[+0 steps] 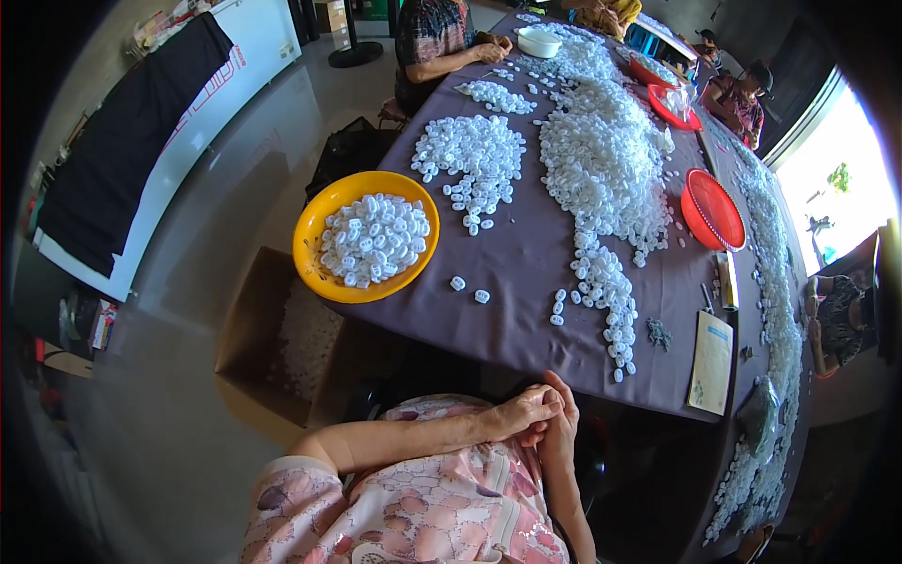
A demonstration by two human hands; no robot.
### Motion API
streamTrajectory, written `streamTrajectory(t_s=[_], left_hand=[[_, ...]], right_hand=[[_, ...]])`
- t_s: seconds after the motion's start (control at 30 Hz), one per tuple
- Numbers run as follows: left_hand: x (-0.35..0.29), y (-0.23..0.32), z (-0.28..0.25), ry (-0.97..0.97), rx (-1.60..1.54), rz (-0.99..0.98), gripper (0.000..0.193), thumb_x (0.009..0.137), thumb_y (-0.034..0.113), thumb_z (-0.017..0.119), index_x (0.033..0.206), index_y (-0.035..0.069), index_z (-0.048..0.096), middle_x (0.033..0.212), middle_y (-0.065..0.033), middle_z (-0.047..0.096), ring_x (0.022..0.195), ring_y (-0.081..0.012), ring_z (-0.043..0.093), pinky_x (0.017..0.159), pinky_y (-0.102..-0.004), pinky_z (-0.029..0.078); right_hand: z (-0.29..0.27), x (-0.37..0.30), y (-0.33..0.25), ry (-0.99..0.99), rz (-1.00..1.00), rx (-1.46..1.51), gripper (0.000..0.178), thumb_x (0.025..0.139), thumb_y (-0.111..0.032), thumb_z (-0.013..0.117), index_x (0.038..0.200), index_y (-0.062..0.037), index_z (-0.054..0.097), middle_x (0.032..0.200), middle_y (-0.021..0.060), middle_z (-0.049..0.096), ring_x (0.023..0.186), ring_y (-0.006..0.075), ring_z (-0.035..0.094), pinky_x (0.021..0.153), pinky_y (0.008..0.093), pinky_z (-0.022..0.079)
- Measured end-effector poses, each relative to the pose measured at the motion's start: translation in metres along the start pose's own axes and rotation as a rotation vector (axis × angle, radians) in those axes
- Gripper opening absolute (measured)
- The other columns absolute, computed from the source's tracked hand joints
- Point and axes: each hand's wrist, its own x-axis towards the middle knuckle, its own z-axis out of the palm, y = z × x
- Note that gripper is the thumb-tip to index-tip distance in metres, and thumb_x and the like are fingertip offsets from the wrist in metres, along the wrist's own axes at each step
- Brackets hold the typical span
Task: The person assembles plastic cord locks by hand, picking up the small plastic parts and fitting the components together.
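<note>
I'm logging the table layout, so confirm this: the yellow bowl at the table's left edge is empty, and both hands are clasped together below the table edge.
Not quite. The head view shows the yellow bowl holding a heap of small white pieces, not empty. The rest stands: it sits at the table's left edge, and the left hand and right hand are clasped together below the table edge.

the person wore a short-sleeved top of pale pink cloth printed with larger rose-pink blotches, small dark purple flecks and a fine honeycomb of thin grey outlines. the sleeve on the left arm ended above the elbow, leaving both forearms bare. the left hand (528,410) and the right hand (562,423) showed no rings, watch or gloves, so far as could be told.
</note>
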Motion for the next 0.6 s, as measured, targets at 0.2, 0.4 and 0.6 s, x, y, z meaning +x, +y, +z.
streamTrajectory(t_s=[0.2,0.4,0.6], left_hand=[[0.005,-0.002,-0.003,0.037,0.055,0.024,0.021,0.094,0.026,0.050,0.083,0.011,0.040,0.059,0.0009,0.043,0.037,-0.0074,0.042,0.031,-0.0208,0.033],[0.003,-0.002,-0.005,0.082,0.046,-0.006,0.017,0.092,0.026,0.052,0.086,0.011,0.045,0.061,0.0016,0.041,0.039,-0.0066,0.041,0.033,-0.0199,0.033],[0.004,-0.005,-0.007,0.124,0.017,-0.029,0.019,0.093,0.028,0.051,0.085,0.011,0.044,0.060,0.0015,0.041,0.038,-0.0072,0.041,0.032,-0.0205,0.033]], right_hand=[[-0.006,0.000,0.002,-0.003,0.023,-0.052,0.034,0.091,-0.009,0.050,0.124,0.0009,0.051,0.087,0.0039,0.062,0.061,0.0050,0.054,0.053,0.0153,0.045],[-0.009,0.003,0.009,0.022,0.013,-0.108,0.034,0.091,-0.010,0.052,0.123,-0.0001,0.054,0.085,0.0010,0.060,0.061,0.0030,0.052,0.053,0.0149,0.044],[-0.008,0.003,0.010,0.051,0.024,-0.179,0.029,0.094,-0.014,0.050,0.120,-0.0012,0.056,0.084,0.0001,0.060,0.061,0.0026,0.051,0.053,0.0159,0.043]])
